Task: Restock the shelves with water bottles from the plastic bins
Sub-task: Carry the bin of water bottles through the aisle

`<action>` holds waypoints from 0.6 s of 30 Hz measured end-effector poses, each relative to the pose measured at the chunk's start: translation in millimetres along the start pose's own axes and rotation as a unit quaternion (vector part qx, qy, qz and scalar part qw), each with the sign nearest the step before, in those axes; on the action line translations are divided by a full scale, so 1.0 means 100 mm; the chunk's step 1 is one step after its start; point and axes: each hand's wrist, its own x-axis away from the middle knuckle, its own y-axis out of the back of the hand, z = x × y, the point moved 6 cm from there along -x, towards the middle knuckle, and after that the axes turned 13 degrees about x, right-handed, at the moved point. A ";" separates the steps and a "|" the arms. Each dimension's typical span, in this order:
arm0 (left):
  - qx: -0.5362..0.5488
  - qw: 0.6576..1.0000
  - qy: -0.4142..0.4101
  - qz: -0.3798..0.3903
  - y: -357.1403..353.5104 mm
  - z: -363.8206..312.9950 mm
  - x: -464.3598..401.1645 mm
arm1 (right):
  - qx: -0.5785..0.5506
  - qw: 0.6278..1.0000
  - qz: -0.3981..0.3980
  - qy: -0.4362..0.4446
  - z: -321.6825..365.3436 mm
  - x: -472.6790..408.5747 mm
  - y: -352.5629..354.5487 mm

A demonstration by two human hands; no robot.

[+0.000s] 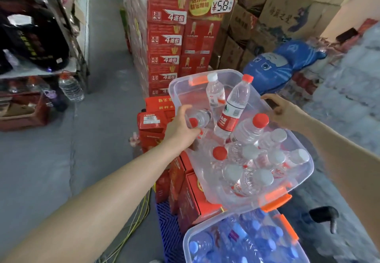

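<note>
A clear plastic bin (181, 90) with orange handles rests tilted on red cartons and holds several water bottles with red and white caps. My left hand (181, 124) grips a small red-capped bottle (202, 116) lying on its side at the bin's left rim. My right hand (283, 112) rests on the bin's right rim, fingers curled over the edge. A tall red-labelled bottle (232, 110) leans in the middle of the bin. A second clear bin (191, 236) below holds blue-capped bottles. A shelf (41, 71) stands at the far left.
Tall stacks of red cartons (166, 36) rise behind the bin, brown boxes (257, 15) to their right. A blue cat-face bag (277, 65) lies beyond the bin. A large water jug (71, 87) stands by the shelf. Grey floor (102, 118) stretches left; yellow cable (131, 227) trails there.
</note>
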 end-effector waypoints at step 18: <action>0.011 0.976 0.054 -0.213 2.96 0.56 0.74 | -0.126 0.982 -0.042 0.133 2.92 0.05 -0.35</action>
